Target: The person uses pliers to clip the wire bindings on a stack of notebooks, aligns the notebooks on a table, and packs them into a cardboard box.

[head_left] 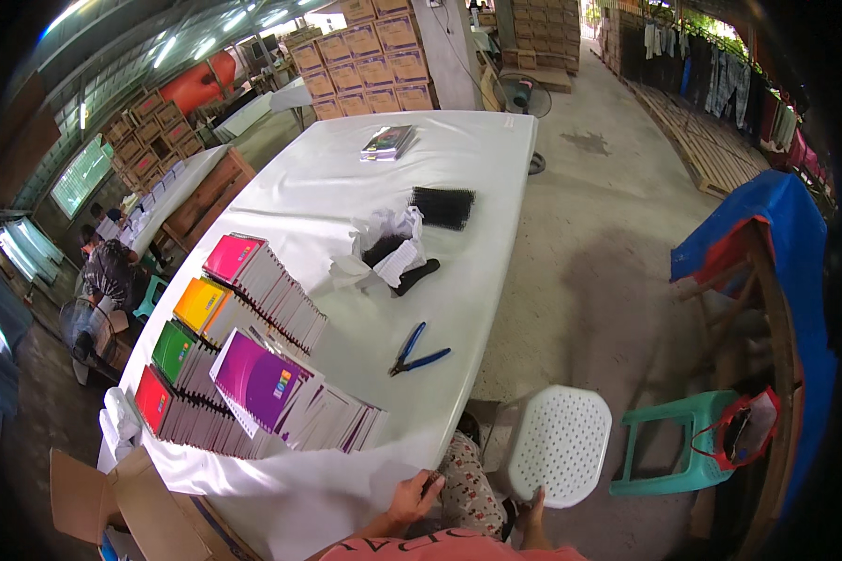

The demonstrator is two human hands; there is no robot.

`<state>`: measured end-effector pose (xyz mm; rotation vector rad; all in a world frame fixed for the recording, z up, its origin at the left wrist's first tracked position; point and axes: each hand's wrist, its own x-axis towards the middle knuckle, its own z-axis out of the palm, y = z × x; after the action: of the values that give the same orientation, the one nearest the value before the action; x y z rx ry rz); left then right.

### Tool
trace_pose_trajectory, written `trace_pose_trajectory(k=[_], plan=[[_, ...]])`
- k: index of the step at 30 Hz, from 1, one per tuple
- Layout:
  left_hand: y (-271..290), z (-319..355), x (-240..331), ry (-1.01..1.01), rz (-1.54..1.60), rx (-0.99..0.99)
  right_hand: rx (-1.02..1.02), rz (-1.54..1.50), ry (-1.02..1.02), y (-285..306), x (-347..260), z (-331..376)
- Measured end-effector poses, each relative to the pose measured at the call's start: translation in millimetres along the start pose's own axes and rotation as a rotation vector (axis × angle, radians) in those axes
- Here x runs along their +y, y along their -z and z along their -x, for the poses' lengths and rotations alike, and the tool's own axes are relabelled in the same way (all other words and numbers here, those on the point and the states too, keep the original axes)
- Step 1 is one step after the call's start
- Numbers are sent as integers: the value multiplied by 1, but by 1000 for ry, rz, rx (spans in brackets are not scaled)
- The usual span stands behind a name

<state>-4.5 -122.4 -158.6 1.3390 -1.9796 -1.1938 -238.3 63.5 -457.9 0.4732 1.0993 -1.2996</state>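
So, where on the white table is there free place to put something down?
The widest bare patch of the table lies between the far notebook stack and the black spiral coils. Another lies between the blue-handled pliers and the near edge. The left side is crowded with rows of coloured notebooks; crumpled white wrapping fills the middle.

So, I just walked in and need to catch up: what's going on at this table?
A person sits at the near edge of a white table. Their left hand rests by the tablecloth's edge, and their right hand is down beside a white plastic stool; neither holds anything. Rows of colourful spiral notebooks are fanned out on the left. Blue-handled pliers lie untouched mid-table, with black binding coils farther back.
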Motion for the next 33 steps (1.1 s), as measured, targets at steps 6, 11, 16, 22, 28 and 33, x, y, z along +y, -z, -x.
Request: trace_pose_trajectory(k=[6,11,16,22,28,33], plan=[[-4,-4,-6,1,88,30,209,-142,38,9,-3,25],[-6,-5,-5,-17,112,1,1042,362,181,13,-87,11],[-7,-11,-9,37,112,-11,1000,1162,263,11,-251,-58],[-11,-4,-9,90,10,11,1083,1129,278,-90,-258,-91],[-18,-8,-20,82,92,72,1084,1475,313,-98,-265,-124],[-8,-7,0,281,93,55,773,1704,427,-192,-227,-94]])
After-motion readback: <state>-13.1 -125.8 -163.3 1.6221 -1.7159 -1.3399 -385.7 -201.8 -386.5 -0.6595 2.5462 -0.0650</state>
